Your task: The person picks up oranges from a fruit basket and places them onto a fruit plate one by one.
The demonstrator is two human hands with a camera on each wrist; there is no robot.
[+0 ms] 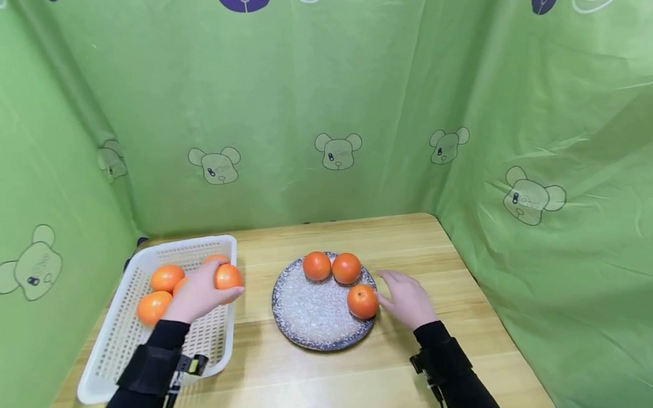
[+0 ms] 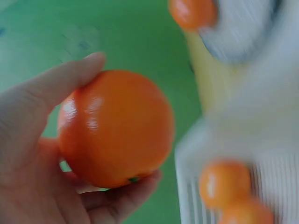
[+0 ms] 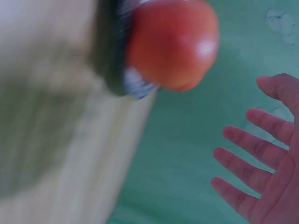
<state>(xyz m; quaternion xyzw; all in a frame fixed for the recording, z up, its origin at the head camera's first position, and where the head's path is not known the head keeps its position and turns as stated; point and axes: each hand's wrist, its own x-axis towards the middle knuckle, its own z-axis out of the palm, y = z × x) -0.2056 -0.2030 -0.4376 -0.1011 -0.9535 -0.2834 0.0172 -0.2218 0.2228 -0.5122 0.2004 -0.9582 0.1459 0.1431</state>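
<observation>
My left hand [image 1: 197, 295] grips a glossy orange [image 2: 121, 130] above the right side of a white plastic basket [image 1: 231, 345]. In the left wrist view, thumb and fingers wrap its sides, and a small green stem end shows low on the fruit. Several more oranges [image 1: 167, 277] lie in the basket, partly hidden by this hand. A speckled grey plate [image 1: 314, 315] with a dark rim bears three reddish-orange fruits [image 1: 362, 302]. Beside the plate's right rim is my right hand [image 1: 408, 297], its fingers spread and holding nothing; the right wrist view shows it apart from the nearest fruit.
Basket and plate stand on a light wooden table [image 1: 262, 380], with a strip of wood between them. Green curtains [image 1: 280, 109] printed with bear faces enclose the back and both sides. Each black sleeve carries a strapped wrist camera with a cable.
</observation>
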